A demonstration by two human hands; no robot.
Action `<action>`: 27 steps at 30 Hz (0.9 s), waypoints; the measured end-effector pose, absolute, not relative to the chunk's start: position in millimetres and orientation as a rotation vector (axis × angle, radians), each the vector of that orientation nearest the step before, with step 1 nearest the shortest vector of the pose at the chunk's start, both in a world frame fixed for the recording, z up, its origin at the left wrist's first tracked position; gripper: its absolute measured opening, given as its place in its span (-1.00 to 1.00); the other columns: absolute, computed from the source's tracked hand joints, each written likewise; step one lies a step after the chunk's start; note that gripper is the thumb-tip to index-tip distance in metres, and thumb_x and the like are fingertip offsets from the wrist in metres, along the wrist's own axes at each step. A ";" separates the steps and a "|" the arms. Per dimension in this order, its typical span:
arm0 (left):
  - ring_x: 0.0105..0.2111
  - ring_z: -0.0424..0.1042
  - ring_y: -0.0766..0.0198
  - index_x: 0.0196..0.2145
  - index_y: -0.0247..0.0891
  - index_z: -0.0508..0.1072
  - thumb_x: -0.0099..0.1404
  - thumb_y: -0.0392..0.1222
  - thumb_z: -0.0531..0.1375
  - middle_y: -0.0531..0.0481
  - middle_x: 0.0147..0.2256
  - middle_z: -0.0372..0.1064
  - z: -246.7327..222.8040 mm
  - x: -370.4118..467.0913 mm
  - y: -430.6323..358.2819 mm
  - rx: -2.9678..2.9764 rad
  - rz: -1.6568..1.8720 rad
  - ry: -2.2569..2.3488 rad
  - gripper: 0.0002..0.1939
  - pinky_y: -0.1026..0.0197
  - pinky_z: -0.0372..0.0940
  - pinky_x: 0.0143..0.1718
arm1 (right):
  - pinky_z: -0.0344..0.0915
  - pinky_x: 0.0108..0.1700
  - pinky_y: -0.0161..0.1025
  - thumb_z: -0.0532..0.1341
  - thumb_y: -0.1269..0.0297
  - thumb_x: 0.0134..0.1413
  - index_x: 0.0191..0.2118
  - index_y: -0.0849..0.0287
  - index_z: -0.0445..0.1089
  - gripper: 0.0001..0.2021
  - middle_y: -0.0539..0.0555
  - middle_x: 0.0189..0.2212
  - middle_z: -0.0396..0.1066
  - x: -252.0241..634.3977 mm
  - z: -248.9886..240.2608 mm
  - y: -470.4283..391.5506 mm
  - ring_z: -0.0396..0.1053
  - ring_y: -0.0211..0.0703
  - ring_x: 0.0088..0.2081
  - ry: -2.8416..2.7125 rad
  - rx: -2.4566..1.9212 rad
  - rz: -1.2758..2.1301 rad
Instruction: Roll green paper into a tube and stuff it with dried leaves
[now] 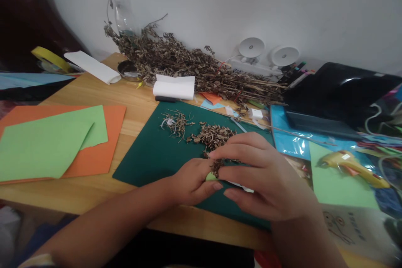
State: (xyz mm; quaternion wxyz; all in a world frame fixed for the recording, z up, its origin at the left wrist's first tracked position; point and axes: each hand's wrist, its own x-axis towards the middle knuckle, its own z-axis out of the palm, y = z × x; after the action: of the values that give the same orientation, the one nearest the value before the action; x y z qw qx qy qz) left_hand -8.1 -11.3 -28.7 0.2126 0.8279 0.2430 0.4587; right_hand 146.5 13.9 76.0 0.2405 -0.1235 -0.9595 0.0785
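Note:
Over a dark green cutting mat, my left hand is closed on a small light-green piece, mostly hidden by the fingers; it looks like paper. A clump of dried leaves shows at its top. My right hand arches over that clump with fingers apart, the fingertips touching or very near the leaves. Its thumb stays apart from the fingers. A flat white-edged thing shows partly beneath the right hand. Just beyond the hands lies a pile of crumbled dried leaves, with a heap of thin stems to its left.
A long bundle of dried plants lies along the wall. Left are green paper and orange paper. A white roll sits behind the mat. To the right are a black laptop and a yellow glue gun.

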 end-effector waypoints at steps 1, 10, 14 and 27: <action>-0.50 0.27 0.30 -0.40 -0.26 0.16 0.31 -0.04 -0.25 0.00 -0.52 0.24 -27.8 -8.3 -11.4 2.310 1.267 0.673 -0.67 0.27 0.21 -0.46 | 0.22 -0.14 -0.14 0.11 0.31 -0.03 -0.45 0.19 0.35 -0.89 0.10 -0.22 0.37 146.6 75.8 14.1 0.24 -0.15 -0.22 -2.635 -0.334 0.222; -0.52 0.25 0.30 -0.44 -0.26 0.12 0.30 0.02 -0.29 0.00 -0.54 0.21 -28.1 -9.7 -11.9 2.303 1.112 0.716 -0.62 0.26 0.19 -0.47 | 0.22 -0.18 -0.13 0.02 0.30 0.04 -0.31 0.20 0.29 -0.85 0.12 -0.25 0.31 154.1 70.5 17.3 0.28 -0.18 -0.26 -2.351 -0.286 0.291; -0.54 0.24 0.32 -0.43 -0.26 0.13 0.30 0.02 -0.28 0.02 -0.55 0.21 -25.2 -9.4 -11.5 2.273 1.181 0.687 -0.63 0.27 0.20 -0.48 | 0.17 -0.06 -0.07 0.08 0.19 0.02 -0.22 0.20 0.31 -0.76 0.18 -0.14 0.28 148.8 68.7 20.1 0.23 -0.10 -0.11 -2.571 -0.375 0.281; -0.59 0.22 0.36 -0.45 -0.26 0.13 0.30 -0.01 -0.21 0.06 -0.59 0.17 -28.6 -8.1 -11.5 2.235 1.290 0.671 -0.67 0.31 0.15 -0.55 | 0.18 -0.06 -0.15 0.12 0.31 -0.02 -0.35 0.19 0.32 -0.90 0.13 -0.18 0.30 148.7 72.2 17.2 0.23 -0.18 -0.14 -2.583 -0.326 0.358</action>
State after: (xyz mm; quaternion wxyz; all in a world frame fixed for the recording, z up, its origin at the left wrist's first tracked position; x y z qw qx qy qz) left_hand -8.1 -11.5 -28.6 0.2355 0.8146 0.2446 0.4701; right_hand 148.7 17.2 72.2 0.2541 -0.1199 -0.9506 0.1316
